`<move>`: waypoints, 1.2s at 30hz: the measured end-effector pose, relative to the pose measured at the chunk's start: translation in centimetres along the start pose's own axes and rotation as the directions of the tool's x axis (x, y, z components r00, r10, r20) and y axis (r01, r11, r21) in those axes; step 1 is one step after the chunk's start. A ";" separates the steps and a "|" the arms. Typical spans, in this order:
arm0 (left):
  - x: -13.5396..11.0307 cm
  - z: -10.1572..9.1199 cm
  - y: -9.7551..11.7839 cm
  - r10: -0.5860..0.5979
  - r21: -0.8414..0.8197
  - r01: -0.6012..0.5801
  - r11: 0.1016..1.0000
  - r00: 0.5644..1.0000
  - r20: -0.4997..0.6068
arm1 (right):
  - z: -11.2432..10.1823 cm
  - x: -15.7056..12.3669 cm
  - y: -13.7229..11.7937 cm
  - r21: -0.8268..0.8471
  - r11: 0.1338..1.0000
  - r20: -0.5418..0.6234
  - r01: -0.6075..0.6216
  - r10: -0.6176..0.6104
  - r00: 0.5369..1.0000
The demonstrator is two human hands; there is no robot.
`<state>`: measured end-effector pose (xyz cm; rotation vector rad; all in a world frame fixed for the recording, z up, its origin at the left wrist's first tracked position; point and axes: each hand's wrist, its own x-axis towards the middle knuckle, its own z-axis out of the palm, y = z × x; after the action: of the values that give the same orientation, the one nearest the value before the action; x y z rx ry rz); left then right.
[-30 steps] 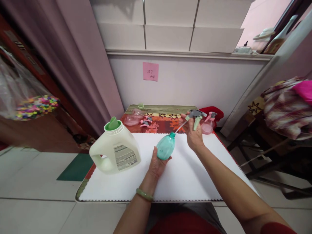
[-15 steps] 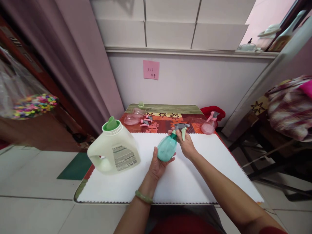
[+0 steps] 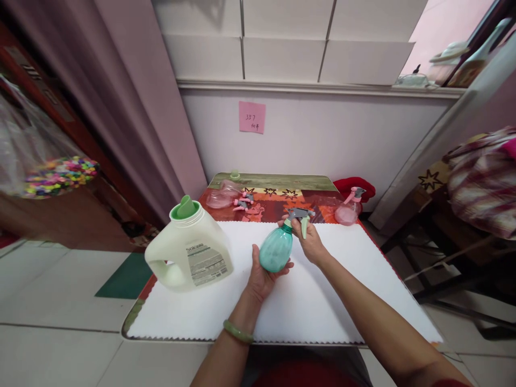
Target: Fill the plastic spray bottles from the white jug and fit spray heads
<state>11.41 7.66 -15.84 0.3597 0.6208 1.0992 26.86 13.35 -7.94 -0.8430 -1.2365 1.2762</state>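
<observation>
My left hand point(image 3: 261, 275) cups a small teal spray bottle point(image 3: 276, 250) from below, above the white mat point(image 3: 322, 301). My right hand point(image 3: 309, 243) is closed round the grey and green trigger head point(image 3: 301, 216), which sits on the bottle's neck. A large cream detergent jug point(image 3: 189, 250) with a green cap stands on the mat to the left, apart from both hands.
A pink spray bottle point(image 3: 347, 210) stands at the back right of the table. Another pink bottle point(image 3: 220, 198) lies at the back left beside loose trigger heads point(image 3: 244, 201). A wall with a pink note point(image 3: 252, 116) is behind; a chair with cloth point(image 3: 479, 177) stands right.
My right hand brought the trigger head down and left from above the table onto the teal bottle's neck. The left hand kept holding the bottle.
</observation>
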 end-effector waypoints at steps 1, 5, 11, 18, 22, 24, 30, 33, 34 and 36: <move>0.0 0.0 0.0 -0.003 0.007 0.003 1.000 1.000 0.004 | -0.1 0.0 0.0 -0.011 1.000 0.016 0.001 -0.001 1.000; 0.0 -0.2 0.0 -0.018 0.015 0.017 1.000 0.999 0.046 | -0.5 0.1 0.5 -0.023 1.000 0.040 0.009 -0.008 0.999; 0.1 -0.5 -0.2 -0.028 0.012 0.027 1.000 0.998 0.060 | 0.0 -0.2 1.2 -0.013 1.000 -0.012 -0.007 0.007 1.000; 0.1 0.6 -1.2 0.162 0.053 -0.158 0.986 0.985 -0.067 | 0.7 -0.2 2.1 -0.025 1.000 -0.189 -0.009 0.004 0.982; -0.2 1.1 -1.8 0.303 0.143 -0.291 0.946 0.951 -0.068 | 0.8 -0.2 2.6 0.013 0.999 -0.275 -0.032 0.034 0.961; -0.2 1.1 -2.1 0.334 0.167 -0.316 0.934 0.938 -0.093 | 0.9 -0.4 2.7 0.038 0.999 -0.281 -0.033 0.042 0.959; 0.5 0.4 -2.6 0.371 0.223 -0.345 0.912 0.925 -0.084 | 1.2 -0.5 2.8 0.045 0.999 -0.391 -0.023 0.038 0.919; 0.5 0.2 -2.5 0.376 0.227 -0.353 0.908 0.924 -0.066 | 1.5 -0.2 2.8 0.038 0.997 -0.448 -0.067 0.077 0.891; 0.5 0.2 -2.4 0.379 0.218 -0.358 0.908 0.924 -0.061 | 1.6 -0.2 2.7 0.034 0.996 -0.458 -0.082 0.089 0.884; 0.4 0.1 -2.4 0.367 0.187 -0.353 0.917 0.929 -0.045 | 1.7 -0.2 2.6 0.022 0.995 -0.448 -0.097 0.096 0.889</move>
<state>13.32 6.97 -17.20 0.6037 0.7436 1.4213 24.67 13.33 -10.15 -1.1386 -0.8314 1.0749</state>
